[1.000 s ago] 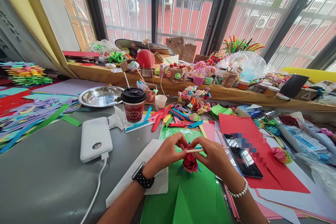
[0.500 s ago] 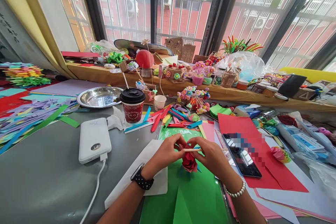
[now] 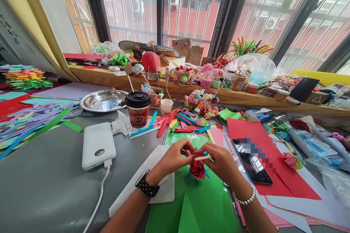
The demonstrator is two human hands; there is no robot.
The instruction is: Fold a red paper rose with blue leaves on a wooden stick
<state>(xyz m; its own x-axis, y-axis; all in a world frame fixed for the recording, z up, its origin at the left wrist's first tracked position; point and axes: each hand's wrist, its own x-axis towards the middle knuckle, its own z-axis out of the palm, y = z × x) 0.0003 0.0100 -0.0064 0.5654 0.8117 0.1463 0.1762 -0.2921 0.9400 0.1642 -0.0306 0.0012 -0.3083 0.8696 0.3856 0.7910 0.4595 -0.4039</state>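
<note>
A red paper rose (image 3: 197,169) hangs between my two hands over a green sheet (image 3: 197,196). My left hand (image 3: 175,158), with a black watch on the wrist, pinches the top of the rose. My right hand (image 3: 222,162), with a pearl bracelet, is closed on a thin wooden stick (image 3: 202,158) that lies across the top of the flower, and it also touches the rose. Both hands hover a little above the table.
A phone (image 3: 253,162) lies on red paper (image 3: 276,167) to the right. A white power bank (image 3: 97,145) with cable is on the left, with a lidded coffee cup (image 3: 138,109) and a steel bowl (image 3: 104,100) behind it. Paper strips and craft flowers crowd the back and the window ledge.
Hardly anything differs. My fingers have shifted slightly on the rose and the stick has tilted a little; the view has moved a touch.
</note>
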